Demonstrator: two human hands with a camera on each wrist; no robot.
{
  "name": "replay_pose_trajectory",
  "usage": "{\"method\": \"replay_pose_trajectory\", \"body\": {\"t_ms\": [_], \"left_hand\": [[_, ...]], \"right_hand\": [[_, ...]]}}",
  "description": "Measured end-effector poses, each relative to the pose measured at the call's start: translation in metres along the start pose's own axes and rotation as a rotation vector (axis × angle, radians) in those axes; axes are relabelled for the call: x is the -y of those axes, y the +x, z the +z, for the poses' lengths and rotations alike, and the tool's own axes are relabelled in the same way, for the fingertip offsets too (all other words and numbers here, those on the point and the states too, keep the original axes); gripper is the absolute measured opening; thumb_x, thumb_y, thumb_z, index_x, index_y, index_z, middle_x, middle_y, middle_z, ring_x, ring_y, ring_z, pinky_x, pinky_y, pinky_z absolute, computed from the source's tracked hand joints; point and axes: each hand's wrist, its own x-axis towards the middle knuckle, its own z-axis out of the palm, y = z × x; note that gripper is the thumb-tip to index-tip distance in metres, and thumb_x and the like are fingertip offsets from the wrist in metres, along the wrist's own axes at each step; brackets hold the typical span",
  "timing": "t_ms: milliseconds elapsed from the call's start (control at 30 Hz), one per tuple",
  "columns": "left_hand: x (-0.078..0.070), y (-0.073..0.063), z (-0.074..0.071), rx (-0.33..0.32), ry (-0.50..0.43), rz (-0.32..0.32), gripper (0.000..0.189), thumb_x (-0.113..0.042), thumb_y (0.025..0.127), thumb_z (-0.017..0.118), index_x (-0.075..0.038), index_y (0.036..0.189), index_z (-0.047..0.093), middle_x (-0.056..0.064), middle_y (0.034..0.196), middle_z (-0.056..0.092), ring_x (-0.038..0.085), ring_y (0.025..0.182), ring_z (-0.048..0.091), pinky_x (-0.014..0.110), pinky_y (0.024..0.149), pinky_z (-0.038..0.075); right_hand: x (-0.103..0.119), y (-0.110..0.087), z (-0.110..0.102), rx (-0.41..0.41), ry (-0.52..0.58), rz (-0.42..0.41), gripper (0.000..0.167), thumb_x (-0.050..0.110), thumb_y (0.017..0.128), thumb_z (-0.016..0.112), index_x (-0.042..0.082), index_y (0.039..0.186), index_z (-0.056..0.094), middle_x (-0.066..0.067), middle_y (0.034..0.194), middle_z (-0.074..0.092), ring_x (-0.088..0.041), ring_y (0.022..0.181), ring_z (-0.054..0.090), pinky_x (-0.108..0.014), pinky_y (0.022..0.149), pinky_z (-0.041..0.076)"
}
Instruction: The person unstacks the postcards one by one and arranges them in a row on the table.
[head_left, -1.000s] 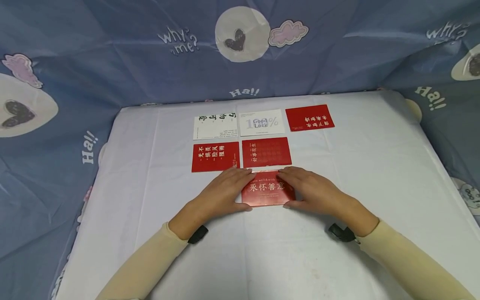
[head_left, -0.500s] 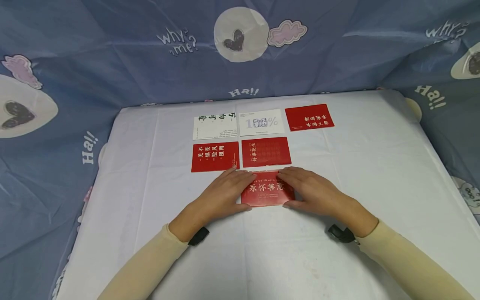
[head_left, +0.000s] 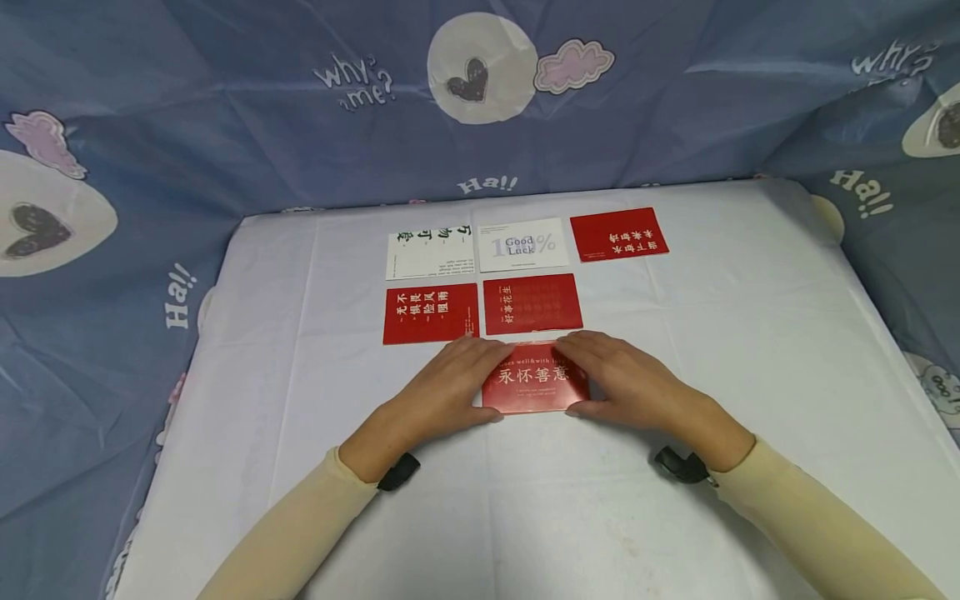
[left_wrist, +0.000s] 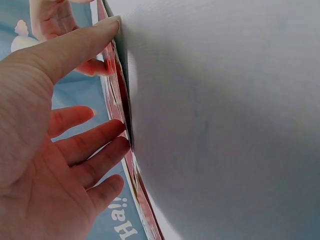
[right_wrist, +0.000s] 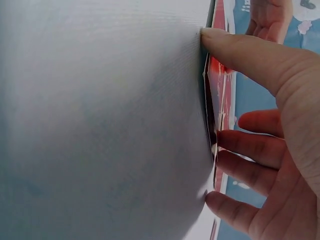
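A glossy red card [head_left: 535, 387] with white Chinese lettering lies near the middle of the white table, its long side toward me. My left hand [head_left: 444, 385] holds its left end, the thumb [left_wrist: 107, 31] at the near corner and the fingers at the far corner. The right hand [head_left: 632, 382] mirrors this at the right end, with its thumb [right_wrist: 215, 39] at the near corner. Seen edge-on in both wrist views, the card shows two thin layers with a dark gap between them. Both hands cover its ends in the head view.
Beyond the hands lie two red cards, one left [head_left: 431, 313] and one right [head_left: 532, 304]. Behind them is a row with a white card [head_left: 430, 257], a "Good Luck" card [head_left: 523, 246] and a red card [head_left: 619, 235]. A patterned blue cloth [head_left: 300, 142] rises behind the table [head_left: 555, 517].
The glare on the held red card has faded compared with one second ago. Both hands and all the cards otherwise keep their places.
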Motion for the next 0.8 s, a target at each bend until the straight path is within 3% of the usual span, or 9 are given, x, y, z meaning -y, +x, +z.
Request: {"method": "replay_pose_trajectory", "body": {"t_ms": [333,800], "left_hand": [[0.0005,-0.0009,0.0001,0.041,0.013,-0.025,0.095,-0.039,0.083,0.090,-0.012,0.160,0.042,0.008,0.159,0.046,0.025,0.149,0.038,0.043,0.127,0.022],[0.0002,-0.0002,-0.0020,0.018,0.025,0.003,0.090,-0.038,0.086,0.087,-0.010,0.160,0.042,0.008,0.158,0.047,0.026,0.149,0.039,0.042,0.126,0.023]], "right_hand": [[-0.0007,-0.0009,-0.0015,-0.004,0.036,0.016,0.092,0.040,0.079,0.092,0.004,0.153,0.049,-0.011,0.152,0.054,-0.031,0.142,0.048,-0.051,0.114,0.045],[-0.0044,-0.0020,-0.0035,-0.007,0.044,0.001,0.095,0.042,0.080,0.091,0.006,0.156,0.047,-0.010,0.157,0.050,-0.030,0.146,0.044,-0.051,0.116,0.042]]}}
